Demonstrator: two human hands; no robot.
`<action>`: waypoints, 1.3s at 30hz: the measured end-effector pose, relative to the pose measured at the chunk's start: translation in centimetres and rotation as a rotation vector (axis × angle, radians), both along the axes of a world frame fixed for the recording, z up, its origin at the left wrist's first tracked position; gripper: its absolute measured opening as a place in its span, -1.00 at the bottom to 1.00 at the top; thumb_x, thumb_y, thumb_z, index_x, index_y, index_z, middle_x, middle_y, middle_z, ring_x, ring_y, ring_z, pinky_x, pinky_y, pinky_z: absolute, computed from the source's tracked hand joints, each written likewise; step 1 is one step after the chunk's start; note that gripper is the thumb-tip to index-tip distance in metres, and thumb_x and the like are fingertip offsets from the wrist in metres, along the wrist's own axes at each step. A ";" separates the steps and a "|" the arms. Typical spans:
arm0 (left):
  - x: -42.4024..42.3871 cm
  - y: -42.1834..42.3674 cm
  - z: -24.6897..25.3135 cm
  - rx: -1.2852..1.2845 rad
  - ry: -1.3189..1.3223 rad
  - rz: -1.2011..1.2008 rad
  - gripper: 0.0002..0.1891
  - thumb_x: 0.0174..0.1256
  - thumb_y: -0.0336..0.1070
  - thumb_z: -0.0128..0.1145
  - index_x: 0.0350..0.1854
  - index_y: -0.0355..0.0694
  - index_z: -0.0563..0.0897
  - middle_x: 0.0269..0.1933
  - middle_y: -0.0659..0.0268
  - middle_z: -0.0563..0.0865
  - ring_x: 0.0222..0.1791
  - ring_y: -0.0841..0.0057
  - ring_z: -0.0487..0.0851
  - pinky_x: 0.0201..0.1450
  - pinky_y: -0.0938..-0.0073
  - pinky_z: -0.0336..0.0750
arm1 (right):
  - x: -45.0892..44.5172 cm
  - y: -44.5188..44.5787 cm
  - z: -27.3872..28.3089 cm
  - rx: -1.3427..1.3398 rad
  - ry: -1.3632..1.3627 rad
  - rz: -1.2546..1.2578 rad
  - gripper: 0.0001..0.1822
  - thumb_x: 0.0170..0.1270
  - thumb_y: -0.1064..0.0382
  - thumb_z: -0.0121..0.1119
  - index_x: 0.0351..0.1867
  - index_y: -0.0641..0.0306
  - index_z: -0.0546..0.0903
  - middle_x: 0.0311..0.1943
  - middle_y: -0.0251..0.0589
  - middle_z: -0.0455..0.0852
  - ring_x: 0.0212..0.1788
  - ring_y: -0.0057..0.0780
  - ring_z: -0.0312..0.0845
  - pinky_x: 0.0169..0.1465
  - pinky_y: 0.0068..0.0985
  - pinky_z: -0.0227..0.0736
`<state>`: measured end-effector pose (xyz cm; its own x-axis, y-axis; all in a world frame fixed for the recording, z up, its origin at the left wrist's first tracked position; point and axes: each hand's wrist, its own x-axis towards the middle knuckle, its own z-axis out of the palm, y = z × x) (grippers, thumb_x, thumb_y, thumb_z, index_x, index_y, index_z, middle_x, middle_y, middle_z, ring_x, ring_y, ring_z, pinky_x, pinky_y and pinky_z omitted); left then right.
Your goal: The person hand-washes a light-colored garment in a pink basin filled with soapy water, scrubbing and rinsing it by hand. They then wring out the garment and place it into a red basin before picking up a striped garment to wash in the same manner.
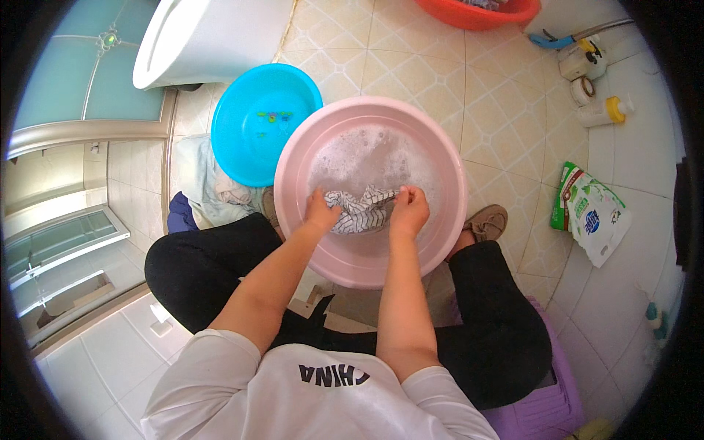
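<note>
A large pink plastic basin stands on the floor between my legs, with sudsy water in it. Bunched over the water is a white cloth garment with dark stripes. My left hand grips its left side, thumb against the fabric. On the other side, my right hand pinches a gathered end of the same garment between thumb and fingers. The cloth's lower part meets the water; how deep it reaches is hard to see.
A blue basin touches the pink one at upper left, near heaped clothes. A red basin sits at the top. Along the right wall are a detergent bag, a bottle with a yellow cap and a blue-handled tool.
</note>
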<state>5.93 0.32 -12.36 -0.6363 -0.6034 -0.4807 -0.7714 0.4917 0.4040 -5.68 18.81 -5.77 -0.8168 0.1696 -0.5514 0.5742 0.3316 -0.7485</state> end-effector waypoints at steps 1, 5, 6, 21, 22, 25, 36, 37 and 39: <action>0.4 0.8 -0.1 -0.076 0.058 -0.016 -0.06 -0.08 -0.10 0.34 0.36 -0.33 0.14 0.25 -0.16 0.33 0.14 0.01 0.49 0.20 0.22 0.40 | 0.7 0.1 -1.5 0.092 0.092 0.039 -0.69 0.19 0.23 0.21 -0.09 0.34 0.59 -0.19 0.03 0.67 -0.10 -0.15 0.59 -0.01 -0.31 0.45; -0.1 5.8 1.5 0.022 -0.105 -0.181 0.02 -0.10 -0.09 0.36 0.40 -0.28 0.03 0.35 -0.14 0.14 0.20 -0.01 0.43 0.28 0.23 0.32 | 5.7 0.8 -7.2 0.385 0.115 0.280 -0.44 0.20 0.10 0.17 0.16 0.42 0.42 0.11 0.18 0.49 0.16 0.05 0.40 0.23 -0.22 0.25; -0.3 6.1 2.4 0.114 -0.150 -0.190 -0.03 -0.10 -0.10 0.36 0.38 -0.27 0.10 0.32 -0.15 0.22 0.19 -0.01 0.43 0.28 0.24 0.32 | 6.2 0.5 -7.0 0.434 0.038 0.371 -0.37 0.20 0.06 0.16 0.21 0.44 0.37 0.17 0.22 0.43 0.21 0.11 0.34 0.28 -0.18 0.19; -2.3 11.6 17.4 0.241 0.328 -0.543 -0.71 0.04 -0.24 0.27 -0.16 -0.11 0.61 -0.25 0.07 0.64 -0.29 0.09 0.64 -0.21 0.23 0.53 | 2.3 0.8 0.3 -1.201 -0.638 -0.329 -0.15 0.06 -0.41 0.19 0.19 0.23 0.42 -0.03 -0.07 0.59 -0.16 -0.20 0.61 -0.19 -0.31 0.58; -2.4 12.0 18.1 0.232 0.322 -0.544 -0.73 0.04 -0.23 0.28 -0.18 -0.12 0.61 -0.26 0.08 0.63 -0.30 0.08 0.63 -0.23 0.21 0.53 | 2.0 1.0 -0.5 -1.221 -0.683 -0.322 -0.21 0.07 -0.36 0.21 0.12 0.26 0.47 -0.10 -0.10 0.61 -0.18 -0.23 0.62 -0.22 -0.31 0.57; -2.9 12.8 18.7 0.172 0.349 -0.533 -0.75 0.04 -0.21 0.29 -0.25 -0.14 0.60 -0.29 0.09 0.62 -0.33 0.07 0.62 -0.30 0.18 0.52 | 1.4 1.2 -2.3 -1.275 -0.795 -0.289 -0.35 0.08 -0.24 0.28 -0.04 0.31 0.57 -0.24 -0.15 0.66 -0.23 -0.29 0.62 -0.27 -0.32 0.56; -7.9 9.9 17.1 -0.067 0.366 -0.209 -0.75 0.12 -0.13 0.21 -0.33 -0.22 0.62 -0.46 -0.02 0.67 -0.40 -0.01 0.64 -0.38 0.15 0.52 | 0.7 -2.3 -0.3 -0.779 -0.317 -0.380 -0.52 0.07 -0.09 0.33 -0.22 0.34 0.63 -0.36 -0.21 0.66 -0.27 -0.38 0.61 -0.31 -0.39 0.53; -7.7 9.3 16.4 -0.092 0.327 -0.151 -0.74 0.14 -0.12 0.19 -0.30 -0.22 0.62 -0.43 -0.04 0.67 -0.37 0.00 0.65 -0.34 0.14 0.51 | 0.7 -2.7 0.9 -0.764 -0.341 -0.360 -0.54 0.08 -0.03 0.32 -0.18 0.34 0.59 -0.33 -0.20 0.65 -0.29 -0.38 0.60 -0.31 -0.38 0.53; -7.1 7.7 14.3 -0.136 0.251 -0.038 -0.71 0.17 -0.09 0.17 -0.24 -0.22 0.63 -0.36 -0.07 0.68 -0.29 0.01 0.66 -0.26 0.13 0.51 | 0.6 -3.2 3.1 -0.733 -0.382 -0.327 -0.57 0.11 0.10 0.30 -0.10 0.35 0.52 -0.28 -0.16 0.63 -0.31 -0.37 0.60 -0.30 -0.38 0.52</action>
<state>-1.15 8.01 1.89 -0.7489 -0.6248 -0.2211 -0.6352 0.5815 0.5083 -5.09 15.64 -2.71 -0.5271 -0.1406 -0.8381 0.8104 -0.3800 -0.4460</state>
